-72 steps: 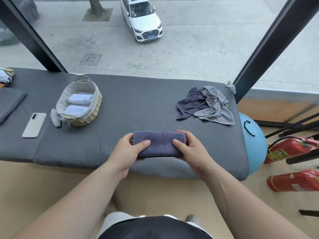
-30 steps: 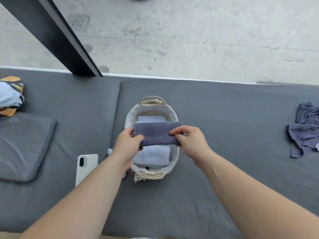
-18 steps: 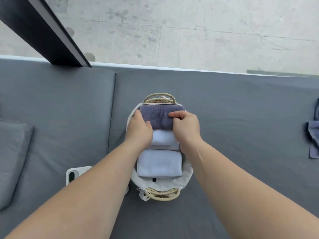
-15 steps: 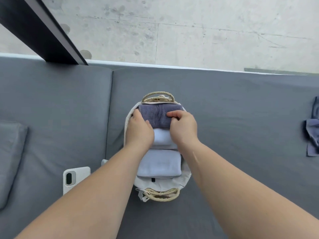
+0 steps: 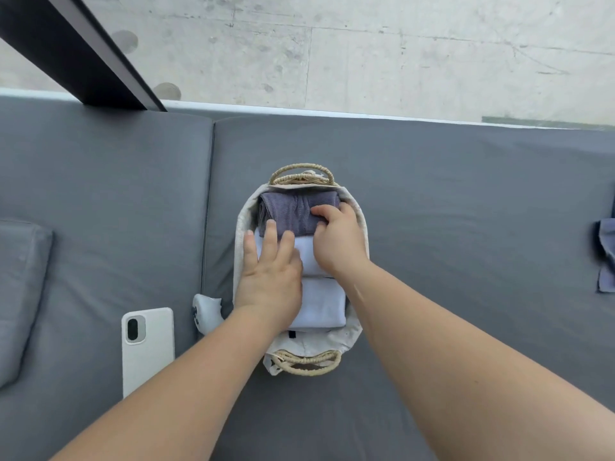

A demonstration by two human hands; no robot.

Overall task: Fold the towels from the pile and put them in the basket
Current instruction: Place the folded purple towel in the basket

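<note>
With the left hand flat and empty, the right hand grips the purple towel, seating it at the far end of the basket; next, probably, release and fetch from the pile.

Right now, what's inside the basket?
The basket holds three folded towels: a dark towel at the far end, gripped by the right hand, then a middle white towel and a near white towel, partly under the flat left hand. Anything beneath is covered.
</note>
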